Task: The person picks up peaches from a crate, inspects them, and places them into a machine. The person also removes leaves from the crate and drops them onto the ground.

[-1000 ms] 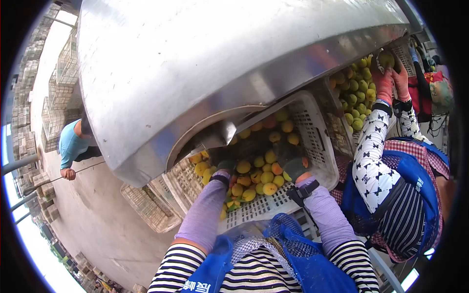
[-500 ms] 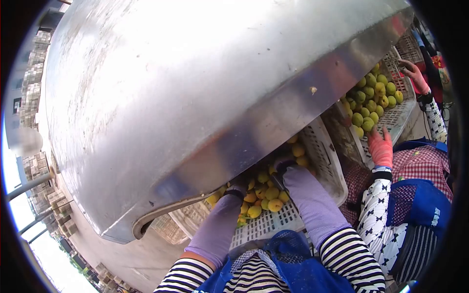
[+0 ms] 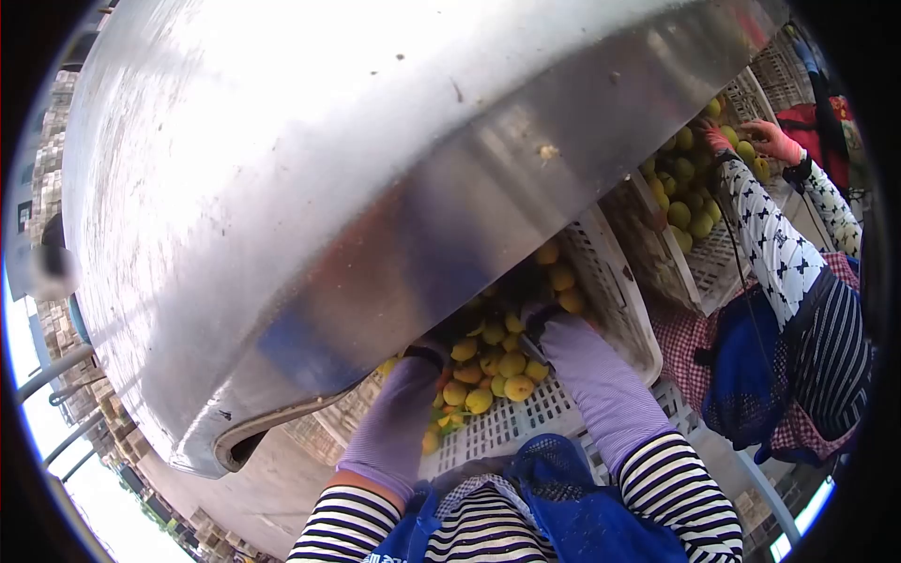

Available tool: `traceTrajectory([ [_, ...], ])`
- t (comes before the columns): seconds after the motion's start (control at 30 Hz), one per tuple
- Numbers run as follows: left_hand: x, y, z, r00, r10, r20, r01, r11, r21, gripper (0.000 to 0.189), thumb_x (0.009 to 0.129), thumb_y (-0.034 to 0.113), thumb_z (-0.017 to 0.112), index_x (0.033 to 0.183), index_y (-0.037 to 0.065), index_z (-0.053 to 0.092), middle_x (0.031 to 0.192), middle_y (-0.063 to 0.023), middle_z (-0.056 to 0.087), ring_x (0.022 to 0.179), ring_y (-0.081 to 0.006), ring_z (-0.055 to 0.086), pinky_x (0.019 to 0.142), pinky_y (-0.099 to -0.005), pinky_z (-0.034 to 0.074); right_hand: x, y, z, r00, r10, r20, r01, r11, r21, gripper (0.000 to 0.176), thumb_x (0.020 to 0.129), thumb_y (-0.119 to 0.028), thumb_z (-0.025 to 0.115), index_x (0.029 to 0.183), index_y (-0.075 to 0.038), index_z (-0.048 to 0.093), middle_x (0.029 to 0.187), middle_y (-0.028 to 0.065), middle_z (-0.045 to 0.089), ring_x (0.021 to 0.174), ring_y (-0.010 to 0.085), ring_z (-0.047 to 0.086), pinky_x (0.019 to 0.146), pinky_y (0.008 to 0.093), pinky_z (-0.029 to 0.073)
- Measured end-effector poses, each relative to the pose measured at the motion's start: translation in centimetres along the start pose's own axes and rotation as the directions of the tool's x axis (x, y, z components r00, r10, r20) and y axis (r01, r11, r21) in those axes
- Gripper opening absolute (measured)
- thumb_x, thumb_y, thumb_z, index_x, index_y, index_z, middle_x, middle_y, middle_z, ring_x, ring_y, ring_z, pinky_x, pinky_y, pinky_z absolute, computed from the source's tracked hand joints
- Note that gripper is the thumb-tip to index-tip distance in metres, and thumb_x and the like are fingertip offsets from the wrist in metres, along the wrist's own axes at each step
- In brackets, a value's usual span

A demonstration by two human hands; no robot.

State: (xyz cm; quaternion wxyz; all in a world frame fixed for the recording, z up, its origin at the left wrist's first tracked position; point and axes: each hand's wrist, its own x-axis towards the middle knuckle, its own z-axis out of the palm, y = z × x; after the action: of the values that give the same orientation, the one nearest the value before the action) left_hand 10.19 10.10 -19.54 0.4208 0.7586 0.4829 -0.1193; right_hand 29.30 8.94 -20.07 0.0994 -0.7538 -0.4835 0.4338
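Round yellow fruits point(image 3: 490, 363) sit between left grip point(image 3: 437, 343) and right grip point(image 3: 535, 312) in a white slotted plastic crate point(image 3: 526, 416), neither clearly nearer; can't tell if they're holding anything, silver metal hood point(image 3: 375, 188) mostly hides them.

Purple sleeves point(image 3: 601, 385) reach under metal hood point(image 3: 375, 188); both hands point(image 3: 537, 319) mostly obscured; yellow fruit point(image 3: 480, 401) between sleeves, more along right edge of white crate point(image 3: 624, 300); co-worker's hands point(image 3: 775, 143) over neighbouring crate point(image 3: 718, 272)

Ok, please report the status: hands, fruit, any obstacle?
Hands mostly hidden by metal cover, grip unclear. Yellow fruit lying loose in white crate. Cover blocks view of crate's far side.
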Motion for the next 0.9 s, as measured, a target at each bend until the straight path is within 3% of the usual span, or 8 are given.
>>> traceTrajectory([
  [0.33,-1.1,2.4,1.6,0.997,-0.024,-0.074,0.049,0.933,0.356,0.091,0.083,0.055,0.068,0.154,0.007,0.035,0.156,-0.0221,0.037,0.144,-0.0372,0.035,0.119,-0.0475,0.028,-4.5,-5.5,-7.7,0.927,-0.104,0.361,0.144,0.986,-0.086,0.064,0.094,-0.022,0.068,0.148,-0.003,0.040,0.150,0.0123,0.046,0.133,0.0203,0.051,0.106,0.0277,0.045],
  [0.47,-1.0,0.5,3.2,0.997,-0.050,-0.051,0.058,0.980,0.190,0.081,0.082,0.041,0.070,0.149,0.008,0.040,0.154,-0.0211,0.037,0.142,-0.0379,0.038,0.114,-0.0506,0.033,-8.5,-2.8,-7.1,0.890,-0.045,0.454,-0.274,0.743,0.610,0.057,0.087,-0.031,0.071,0.137,-0.008,0.054,0.117,0.0104,0.064,0.116,0.0262,0.058,0.100,0.0396,0.046],
  [0.6,-5.1,1.6,0.8,0.982,-0.176,0.062,0.142,0.918,0.371,0.077,0.092,0.049,0.062,0.152,0.007,0.037,0.153,-0.0201,0.040,0.143,-0.0345,0.039,0.117,-0.0435,0.033,-13.2,-3.5,-8.6,0.928,-0.362,0.090,0.237,0.757,0.609,0.067,0.082,-0.027,0.078,0.141,-0.007,0.051,0.131,0.0114,0.059,0.124,0.0268,0.055,0.105,0.0387,0.044],
  [0.63,-7.8,1.3,0.9,0.999,-0.052,0.005,0.052,0.976,-0.212,0.076,0.091,0.051,0.063,0.149,0.007,0.041,0.149,-0.0181,0.045,0.139,-0.0328,0.043,0.115,-0.0433,0.037,-14.2,-4.0,-8.1,0.887,-0.462,0.019,0.398,0.785,0.475,0.070,0.081,-0.026,0.080,0.141,-0.007,0.051,0.135,0.0118,0.057,0.126,0.0268,0.054,0.106,0.0385,0.044],
  [0.7,-11.8,2.6,0.6,0.995,0.003,-0.099,-0.098,0.184,-0.978,0.078,0.090,0.061,0.061,0.144,0.007,0.047,0.142,-0.0151,0.053,0.132,-0.0311,0.050,0.112,-0.0446,0.041,-16.3,-5.8,-7.5,0.795,-0.606,0.031,0.565,0.758,0.326,0.073,0.079,-0.025,0.082,0.142,-0.006,0.051,0.141,0.0126,0.054,0.130,0.0275,0.052,0.109,0.0386,0.042],
  [0.73,-13.3,4.1,-0.3,0.998,-0.015,-0.064,-0.064,-0.383,-0.922,0.082,0.090,0.069,0.057,0.143,0.007,0.049,0.139,-0.0143,0.057,0.129,-0.0311,0.053,0.112,-0.0461,0.042,-17.3,-7.8,-8.0,0.765,-0.637,0.093,0.575,0.742,0.346,0.075,0.078,-0.025,0.083,0.142,-0.006,0.051,0.143,0.0130,0.052,0.132,0.0283,0.051,0.110,0.0388,0.041],
  [0.83,-15.4,3.3,0.7,0.919,0.304,-0.250,0.088,-0.777,-0.623,0.080,0.092,0.069,0.052,0.142,0.006,0.049,0.140,-0.0157,0.056,0.130,-0.0335,0.052,0.112,-0.0474,0.042,-19.6,-10.5,-7.1,0.679,-0.703,0.210,0.554,0.679,0.483,0.079,0.074,-0.027,0.085,0.143,-0.007,0.051,0.146,0.0151,0.050,0.136,0.0336,0.045,0.114,0.0426,0.037],
  [0.9,-16.0,2.1,1.8,0.903,0.283,-0.324,-0.008,-0.743,-0.670,0.076,0.096,0.065,0.048,0.144,0.007,0.046,0.143,-0.0163,0.053,0.130,-0.0340,0.052,0.113,-0.0481,0.041,-21.1,-12.1,-6.9,0.650,-0.747,0.140,0.621,0.628,0.470,0.080,0.073,-0.031,0.084,0.143,-0.008,0.052,0.146,0.0156,0.050,0.140,0.0352,0.040,0.116,0.0459,0.032],
])
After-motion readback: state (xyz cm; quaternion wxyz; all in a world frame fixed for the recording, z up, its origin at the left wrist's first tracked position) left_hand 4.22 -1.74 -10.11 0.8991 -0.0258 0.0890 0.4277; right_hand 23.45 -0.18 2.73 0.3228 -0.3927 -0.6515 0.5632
